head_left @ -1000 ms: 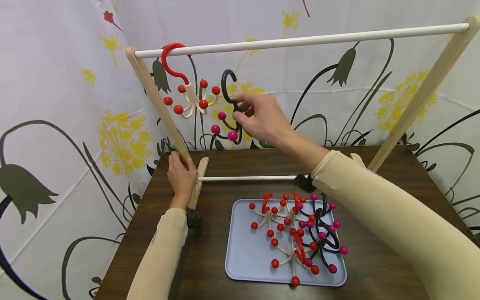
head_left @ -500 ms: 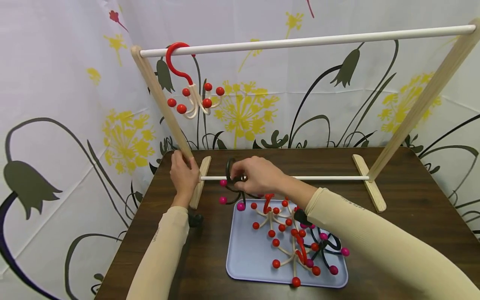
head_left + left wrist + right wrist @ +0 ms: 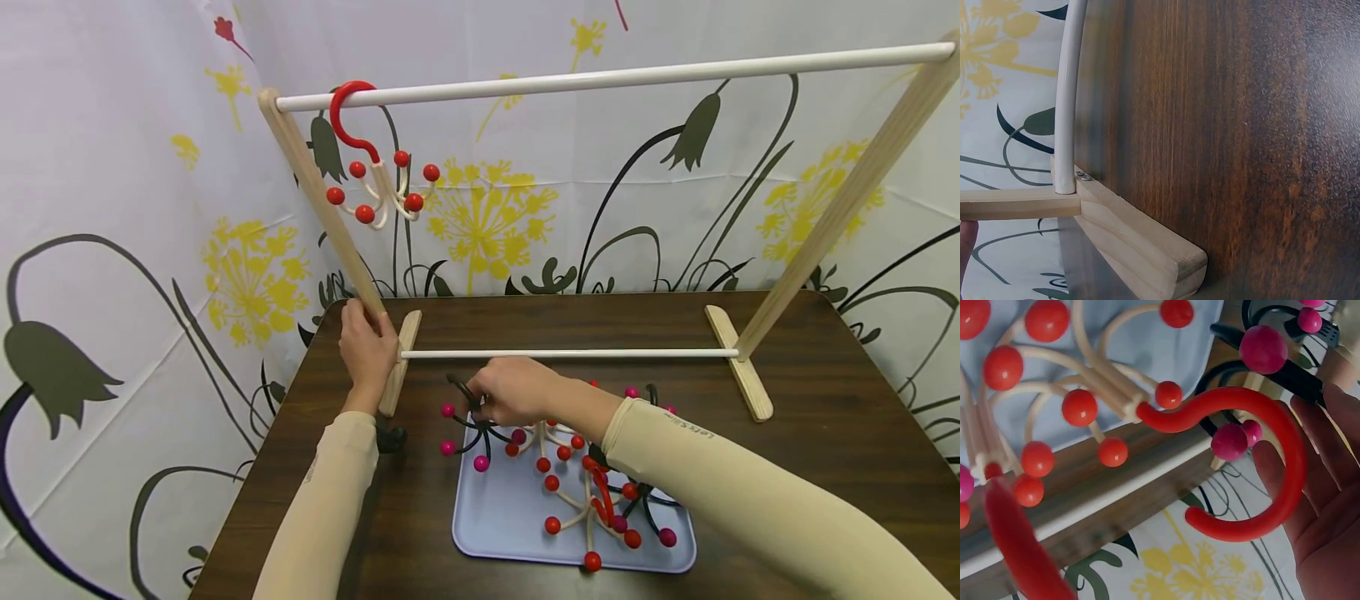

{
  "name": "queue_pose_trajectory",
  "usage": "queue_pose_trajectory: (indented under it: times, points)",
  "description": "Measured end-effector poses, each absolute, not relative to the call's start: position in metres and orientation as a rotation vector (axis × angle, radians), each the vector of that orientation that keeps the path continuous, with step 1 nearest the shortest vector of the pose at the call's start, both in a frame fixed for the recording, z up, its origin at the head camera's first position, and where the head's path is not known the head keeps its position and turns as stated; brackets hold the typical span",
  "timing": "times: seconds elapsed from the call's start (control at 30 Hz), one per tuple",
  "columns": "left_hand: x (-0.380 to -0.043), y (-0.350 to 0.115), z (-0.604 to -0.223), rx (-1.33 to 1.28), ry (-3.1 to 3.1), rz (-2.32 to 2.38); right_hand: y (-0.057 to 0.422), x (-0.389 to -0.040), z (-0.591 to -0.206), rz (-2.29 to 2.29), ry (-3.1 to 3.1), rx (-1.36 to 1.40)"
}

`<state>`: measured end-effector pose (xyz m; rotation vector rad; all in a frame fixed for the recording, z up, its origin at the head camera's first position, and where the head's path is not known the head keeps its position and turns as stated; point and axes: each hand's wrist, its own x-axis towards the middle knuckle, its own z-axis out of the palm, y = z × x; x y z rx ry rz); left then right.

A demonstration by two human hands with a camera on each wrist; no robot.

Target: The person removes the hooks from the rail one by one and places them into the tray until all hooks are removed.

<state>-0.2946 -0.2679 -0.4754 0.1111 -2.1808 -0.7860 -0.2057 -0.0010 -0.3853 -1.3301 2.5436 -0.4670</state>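
Observation:
My right hand [image 3: 517,390] pinches a black hook hanger [image 3: 483,427] by its stem, over the far left corner of the blue-grey tray [image 3: 487,533]. Pink balls tip its curved arms; in the right wrist view its dark stem [image 3: 1300,381] meets the fingers. Red-hooked hangers [image 3: 591,508] with cream arms and red balls crowd the tray beside another black one [image 3: 645,492], partly behind my right forearm. From the white top rod [image 3: 600,82] hangs one red-hooked hanger [image 3: 382,187]. My left hand [image 3: 367,348] grips the rack's left wooden post [image 3: 322,200] low down, near its foot.
The rack's lower rod [image 3: 570,354] runs between its two wooden feet, behind the tray. At right stands the other post [image 3: 847,200]. A flower-printed curtain [image 3: 637,183] hangs behind the dark wooden table [image 3: 787,483].
My right hand has come down from just under the top rod to the tray's far left corner, carrying the black hook hanger. The left hand stays on the post.

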Motion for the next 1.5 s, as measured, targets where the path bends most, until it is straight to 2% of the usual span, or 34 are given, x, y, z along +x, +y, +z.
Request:
queue_pose_trajectory:
  times: [0.67, 1.1, 1.5]
  points:
    - [-0.297, -0.268, -0.477, 0.120, -2.180, -0.771, 0.005, -0.198, -0.406, -0.011, 2.633, -1.500]
    - [-0.295, -0.267, -0.476, 0.133, -2.180, -0.788, 0.014, -0.196, -0.406, -0.019, 2.625, -1.334]
    - [-0.296, -0.267, -0.475, 0.122, -2.184, -0.783, 0.033, -0.187, -0.388, -0.104, 2.673, -1.303]
